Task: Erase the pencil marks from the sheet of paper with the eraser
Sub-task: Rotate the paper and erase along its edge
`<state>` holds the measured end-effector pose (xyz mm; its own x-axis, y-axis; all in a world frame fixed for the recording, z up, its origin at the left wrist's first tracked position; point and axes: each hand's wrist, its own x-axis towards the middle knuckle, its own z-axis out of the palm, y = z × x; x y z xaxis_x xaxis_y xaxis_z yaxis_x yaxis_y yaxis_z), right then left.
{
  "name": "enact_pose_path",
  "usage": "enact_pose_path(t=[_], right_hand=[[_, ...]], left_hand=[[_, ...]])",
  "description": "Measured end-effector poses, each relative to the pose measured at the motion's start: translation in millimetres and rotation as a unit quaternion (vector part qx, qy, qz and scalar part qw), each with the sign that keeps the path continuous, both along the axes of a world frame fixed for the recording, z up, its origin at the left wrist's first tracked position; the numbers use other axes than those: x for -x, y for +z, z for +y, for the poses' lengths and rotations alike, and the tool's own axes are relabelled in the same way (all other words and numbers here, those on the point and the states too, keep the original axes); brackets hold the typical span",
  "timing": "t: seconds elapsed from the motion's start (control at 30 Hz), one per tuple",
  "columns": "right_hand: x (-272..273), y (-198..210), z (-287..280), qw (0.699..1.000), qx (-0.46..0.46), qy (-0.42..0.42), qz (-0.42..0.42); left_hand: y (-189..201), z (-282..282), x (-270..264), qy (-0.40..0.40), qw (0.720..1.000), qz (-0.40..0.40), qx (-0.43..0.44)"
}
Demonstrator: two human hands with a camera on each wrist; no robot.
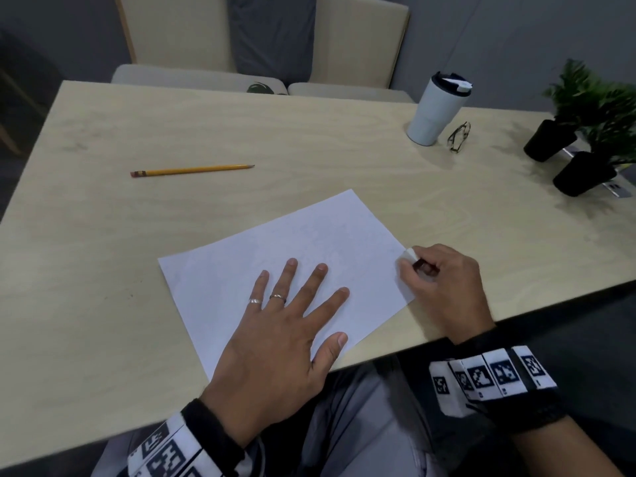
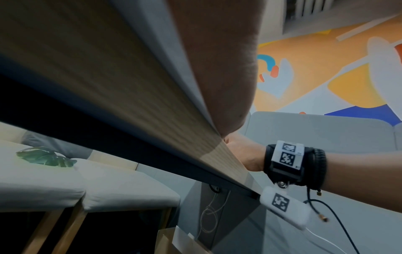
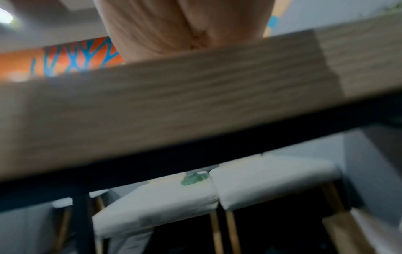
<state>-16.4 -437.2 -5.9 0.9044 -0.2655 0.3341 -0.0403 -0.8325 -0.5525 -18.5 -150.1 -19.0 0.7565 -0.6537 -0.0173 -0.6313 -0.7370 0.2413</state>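
A white sheet of paper (image 1: 292, 242) lies tilted near the table's front edge, and I make out only faint marks on it. My left hand (image 1: 296, 304) lies flat on the sheet with its fingers spread, pressing it down. My right hand (image 1: 426, 270) pinches a small white eraser (image 1: 409, 253) at the sheet's right edge. The wrist views show mostly the table's edge (image 2: 152, 106) and its underside, with the heel of each hand; the fingers are hidden there.
A yellow pencil (image 1: 192, 170) lies at the left of the wooden table (image 1: 103, 270). A white tumbler (image 1: 435, 110) and folded glasses (image 1: 458, 136) stand at the back right. Two potted plants (image 1: 581, 132) fill the far right corner. Chairs (image 1: 261, 39) stand beyond the table.
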Motion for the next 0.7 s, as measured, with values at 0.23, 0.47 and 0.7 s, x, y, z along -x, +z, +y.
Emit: enact_pose_path(t=[0.23, 0.47, 0.7], right_hand=[[17.3, 0.4, 33.5, 0.998, 0.021, 0.053, 0.006], [13.8, 6.8, 48.8, 0.996, 0.059, 0.073, 0.003], [2.1, -0.2, 32.1, 0.998, 0.061, 0.029, -0.011]], left_hand=[[0.1, -0.8, 0.0, 0.003, 1.0, 0.003, 0.009], [0.3, -0.4, -0.1, 0.004, 1.0, 0.005, 0.013], [0.9, 0.4, 1.4, 0.005, 1.0, 0.001, 0.009]])
